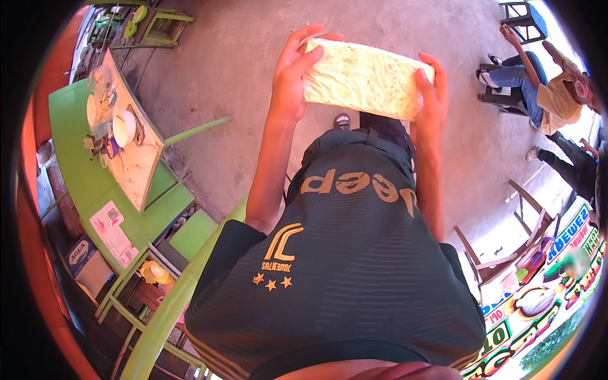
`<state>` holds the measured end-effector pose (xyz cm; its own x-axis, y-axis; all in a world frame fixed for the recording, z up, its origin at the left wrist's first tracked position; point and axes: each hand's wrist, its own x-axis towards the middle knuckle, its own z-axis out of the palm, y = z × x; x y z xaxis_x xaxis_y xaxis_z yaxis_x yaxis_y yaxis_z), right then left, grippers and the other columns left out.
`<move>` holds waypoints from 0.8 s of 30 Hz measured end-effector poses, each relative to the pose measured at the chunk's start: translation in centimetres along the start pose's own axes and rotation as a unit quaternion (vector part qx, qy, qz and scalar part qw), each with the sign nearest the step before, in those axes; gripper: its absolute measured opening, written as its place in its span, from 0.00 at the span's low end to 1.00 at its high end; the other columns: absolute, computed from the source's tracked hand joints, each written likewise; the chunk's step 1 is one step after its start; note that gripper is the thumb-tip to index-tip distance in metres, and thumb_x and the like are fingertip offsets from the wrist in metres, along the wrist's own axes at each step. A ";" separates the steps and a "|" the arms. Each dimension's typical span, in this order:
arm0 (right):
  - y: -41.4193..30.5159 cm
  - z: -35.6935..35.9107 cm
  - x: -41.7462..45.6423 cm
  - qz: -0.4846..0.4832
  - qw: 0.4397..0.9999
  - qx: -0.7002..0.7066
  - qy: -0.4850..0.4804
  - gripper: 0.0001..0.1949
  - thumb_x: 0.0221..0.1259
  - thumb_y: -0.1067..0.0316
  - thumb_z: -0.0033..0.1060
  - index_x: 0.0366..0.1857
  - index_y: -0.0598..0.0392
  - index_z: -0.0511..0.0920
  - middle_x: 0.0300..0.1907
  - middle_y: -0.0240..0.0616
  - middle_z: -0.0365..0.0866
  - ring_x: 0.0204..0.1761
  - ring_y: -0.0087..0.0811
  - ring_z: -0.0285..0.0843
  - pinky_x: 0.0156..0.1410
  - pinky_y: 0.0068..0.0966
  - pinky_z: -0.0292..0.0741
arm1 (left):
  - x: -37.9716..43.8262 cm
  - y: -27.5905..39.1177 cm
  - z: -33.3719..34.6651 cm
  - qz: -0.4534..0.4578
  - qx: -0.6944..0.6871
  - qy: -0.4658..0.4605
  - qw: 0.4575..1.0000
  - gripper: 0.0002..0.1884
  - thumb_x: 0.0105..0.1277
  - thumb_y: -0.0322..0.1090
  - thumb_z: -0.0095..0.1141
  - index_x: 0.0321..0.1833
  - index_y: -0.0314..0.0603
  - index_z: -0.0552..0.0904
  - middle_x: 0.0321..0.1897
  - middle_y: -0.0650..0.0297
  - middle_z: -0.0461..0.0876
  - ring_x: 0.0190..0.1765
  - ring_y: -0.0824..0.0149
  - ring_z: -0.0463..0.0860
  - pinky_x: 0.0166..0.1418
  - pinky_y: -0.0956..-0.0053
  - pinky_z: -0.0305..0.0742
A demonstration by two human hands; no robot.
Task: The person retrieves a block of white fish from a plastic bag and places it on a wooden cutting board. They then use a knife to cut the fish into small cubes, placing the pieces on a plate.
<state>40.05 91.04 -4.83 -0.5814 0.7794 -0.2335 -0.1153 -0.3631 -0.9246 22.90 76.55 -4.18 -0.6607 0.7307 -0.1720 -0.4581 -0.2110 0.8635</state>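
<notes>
A pale, cream-coloured rectangular slab in wrinkled clear plastic is held up between both hands, above the concrete floor. My left hand grips its left end, with the thumb on the near face and the fingers behind the upper edge. At the right end, my right hand holds it with the thumb on the face and the fingers around the edge. The slab tilts slightly down to the right. Its mottled face suggests tempeh, but the glare leaves this uncertain.
On the left, a green table bears a wooden board with white bowls and plastic bags. A green bamboo pole runs close by my left side. Seated people, a wooden chair and a printed banner are on the right.
</notes>
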 end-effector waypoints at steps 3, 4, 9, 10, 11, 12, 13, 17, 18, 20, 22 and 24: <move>-0.5 0.0 7.3 0.005 1.000 -0.001 0.007 0.17 0.78 0.65 0.54 0.66 0.53 0.74 0.56 0.39 0.75 0.57 0.26 0.73 0.63 0.25 0.73 | 7.3 0.0 1.0 -0.007 0.008 0.004 1.000 0.20 0.76 0.29 0.50 0.69 0.41 0.71 0.62 0.47 0.83 0.63 0.58 0.85 0.66 0.66 0.82; -1.3 0.0 10.8 0.006 1.000 -0.002 0.006 0.17 0.78 0.65 0.54 0.66 0.53 0.74 0.56 0.39 0.76 0.57 0.26 0.74 0.62 0.25 0.73 | 10.7 0.3 1.8 -0.005 0.007 0.004 1.000 0.20 0.76 0.29 0.50 0.69 0.40 0.71 0.62 0.47 0.83 0.63 0.58 0.85 0.66 0.66 0.82; -5.5 -0.2 27.0 0.004 0.999 -0.014 -0.044 0.17 0.78 0.63 0.55 0.66 0.52 0.73 0.54 0.38 0.77 0.55 0.25 0.75 0.60 0.23 0.73 | 25.8 1.0 5.5 0.020 -0.013 0.025 0.999 0.20 0.76 0.29 0.49 0.69 0.40 0.70 0.62 0.46 0.82 0.64 0.57 0.84 0.67 0.66 0.82; -6.2 -0.2 29.9 0.000 0.999 -0.011 -0.052 0.17 0.78 0.63 0.55 0.66 0.52 0.73 0.53 0.38 0.77 0.54 0.25 0.75 0.60 0.23 0.74 | 28.3 1.2 6.2 0.024 -0.012 0.034 0.999 0.20 0.76 0.29 0.49 0.69 0.40 0.70 0.62 0.45 0.82 0.64 0.56 0.84 0.67 0.66 0.82; -7.2 -0.1 33.0 0.003 0.998 -0.007 -0.060 0.17 0.78 0.62 0.55 0.66 0.52 0.73 0.53 0.37 0.77 0.54 0.25 0.75 0.60 0.23 0.74 | 30.9 1.6 7.0 0.028 -0.011 0.043 0.999 0.20 0.76 0.28 0.49 0.69 0.40 0.70 0.62 0.45 0.82 0.64 0.56 0.84 0.67 0.65 0.82; -8.7 0.2 36.0 0.011 0.997 -0.007 -0.071 0.17 0.78 0.62 0.55 0.66 0.52 0.73 0.53 0.37 0.77 0.54 0.24 0.75 0.59 0.23 0.74 | 33.5 2.3 8.1 0.029 -0.014 0.058 0.998 0.20 0.76 0.28 0.49 0.69 0.39 0.71 0.62 0.44 0.82 0.64 0.56 0.84 0.67 0.65 0.82; -10.1 0.4 39.0 0.020 0.996 -0.007 -0.082 0.17 0.78 0.62 0.55 0.66 0.51 0.73 0.53 0.37 0.77 0.54 0.24 0.75 0.59 0.23 0.74 | 36.3 2.9 9.2 0.031 -0.017 0.064 0.997 0.20 0.76 0.28 0.49 0.69 0.39 0.71 0.63 0.44 0.82 0.64 0.56 0.84 0.67 0.65 0.82; -13.2 0.8 48.0 0.017 0.995 -0.010 -0.093 0.17 0.78 0.62 0.55 0.65 0.51 0.73 0.52 0.37 0.77 0.54 0.24 0.75 0.59 0.23 0.74 | 45.3 4.6 11.8 0.030 -0.025 0.072 0.997 0.19 0.76 0.28 0.49 0.69 0.39 0.71 0.63 0.44 0.81 0.64 0.55 0.84 0.67 0.65 0.81; -13.8 0.9 50.7 0.021 0.995 -0.011 -0.094 0.17 0.78 0.62 0.55 0.65 0.51 0.73 0.52 0.37 0.77 0.54 0.24 0.75 0.59 0.23 0.74 | 47.9 5.0 12.2 0.033 -0.024 0.072 0.997 0.19 0.76 0.28 0.49 0.69 0.39 0.71 0.63 0.44 0.81 0.64 0.55 0.84 0.67 0.65 0.81; -15.0 1.1 56.1 0.030 0.995 -0.013 -0.095 0.17 0.78 0.62 0.55 0.65 0.51 0.73 0.52 0.37 0.77 0.54 0.24 0.75 0.60 0.23 0.74 | 53.2 5.4 13.1 0.027 -0.020 0.074 0.997 0.19 0.77 0.28 0.49 0.69 0.39 0.71 0.63 0.44 0.82 0.64 0.55 0.84 0.67 0.65 0.81; -15.6 1.4 61.2 0.033 0.996 -0.020 -0.083 0.17 0.78 0.62 0.55 0.65 0.51 0.73 0.52 0.38 0.78 0.54 0.25 0.75 0.60 0.23 0.74 | 58.3 5.0 13.4 0.014 -0.019 0.072 0.997 0.19 0.77 0.28 0.49 0.69 0.39 0.71 0.63 0.45 0.82 0.63 0.55 0.84 0.67 0.64 0.81; -16.2 1.9 67.3 0.017 0.996 -0.032 -0.077 0.17 0.77 0.63 0.55 0.65 0.52 0.73 0.52 0.38 0.78 0.55 0.25 0.75 0.60 0.24 0.73 | 65.0 5.2 13.8 0.015 -0.020 0.067 0.997 0.19 0.76 0.28 0.49 0.69 0.40 0.71 0.63 0.45 0.82 0.63 0.56 0.85 0.67 0.64 0.81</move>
<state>1.22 148.43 -5.00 -0.7008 0.6780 -0.2219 -0.0434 -0.3510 -0.9354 -14.21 131.86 -4.35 -0.7468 0.6305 -0.2116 -0.4591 -0.2586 0.8499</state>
